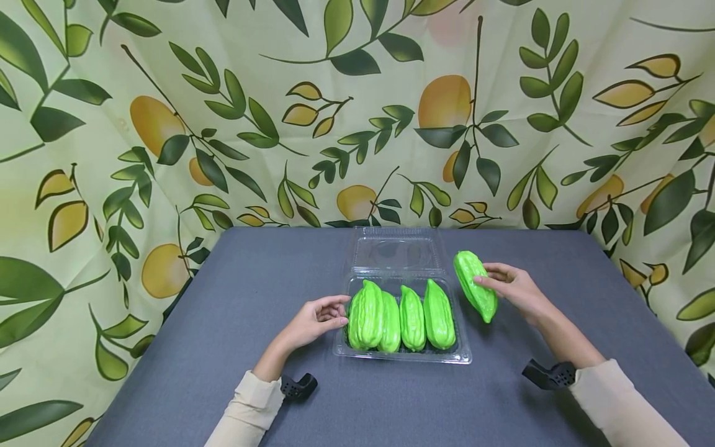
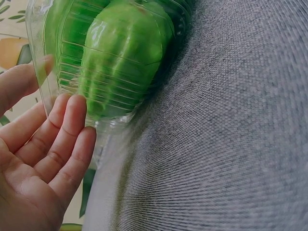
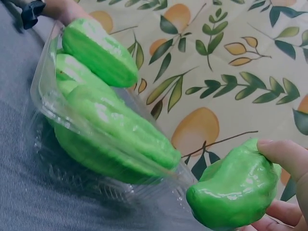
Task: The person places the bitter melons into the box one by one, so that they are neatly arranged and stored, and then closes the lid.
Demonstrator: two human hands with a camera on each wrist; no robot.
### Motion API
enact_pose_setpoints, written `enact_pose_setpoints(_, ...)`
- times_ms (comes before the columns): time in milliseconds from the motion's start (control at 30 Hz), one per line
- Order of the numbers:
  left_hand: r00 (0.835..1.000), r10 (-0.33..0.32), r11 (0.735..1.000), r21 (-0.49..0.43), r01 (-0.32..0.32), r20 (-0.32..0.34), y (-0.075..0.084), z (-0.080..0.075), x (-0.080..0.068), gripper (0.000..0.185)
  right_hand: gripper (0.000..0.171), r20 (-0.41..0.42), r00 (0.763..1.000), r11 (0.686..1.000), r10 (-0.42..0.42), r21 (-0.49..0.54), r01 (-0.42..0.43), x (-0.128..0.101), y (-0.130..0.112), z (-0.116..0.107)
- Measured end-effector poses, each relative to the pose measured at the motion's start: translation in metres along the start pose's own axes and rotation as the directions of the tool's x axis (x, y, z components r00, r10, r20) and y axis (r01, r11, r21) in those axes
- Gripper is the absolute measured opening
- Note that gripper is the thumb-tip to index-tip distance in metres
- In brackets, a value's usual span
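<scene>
Loading step: right hand [image 1: 516, 287] grips a fifth green chayote [image 1: 475, 285] just right of the clear clamshell tray [image 1: 402, 357]; left hand [image 1: 318, 320], fingers relaxed, steadies its left edge. Next probably needs squeezing it beside the four packed chayotes [image 1: 401, 315].

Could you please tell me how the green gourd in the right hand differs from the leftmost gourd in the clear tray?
The held gourd is gripped by the right hand beside the clear tray; the leftmost gourd lies inside it, next to the left hand. The held gourd is tilted; the leftmost gourd lies straight among three others. Both are glossy, ridged and bright green.
</scene>
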State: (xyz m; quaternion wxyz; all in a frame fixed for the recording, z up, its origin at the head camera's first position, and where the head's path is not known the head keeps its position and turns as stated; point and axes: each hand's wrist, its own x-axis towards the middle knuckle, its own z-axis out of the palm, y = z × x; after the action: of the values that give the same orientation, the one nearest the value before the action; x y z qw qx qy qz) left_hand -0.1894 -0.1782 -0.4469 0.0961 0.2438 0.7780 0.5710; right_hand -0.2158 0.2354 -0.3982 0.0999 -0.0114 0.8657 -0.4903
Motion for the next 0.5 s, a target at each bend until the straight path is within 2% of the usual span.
enact_pose_setpoints(300,1.0,-0.004,1.0,0.0,0.004,0.001,-0.0002,-0.0003,-0.0005,0.046,0.076,0.073,0.997,0.994,0.015,0.109,-0.023,-0.001,-0.0048,0.0016)
enact_pose_setpoints(500,1.0,-0.004,1.0,-0.004,0.004,0.002,-0.0003,-0.0002,-0.0003,0.046,0.073,0.076,0.997,0.982,-0.008,0.189,-0.007,-0.003,-0.0074,0.0047)
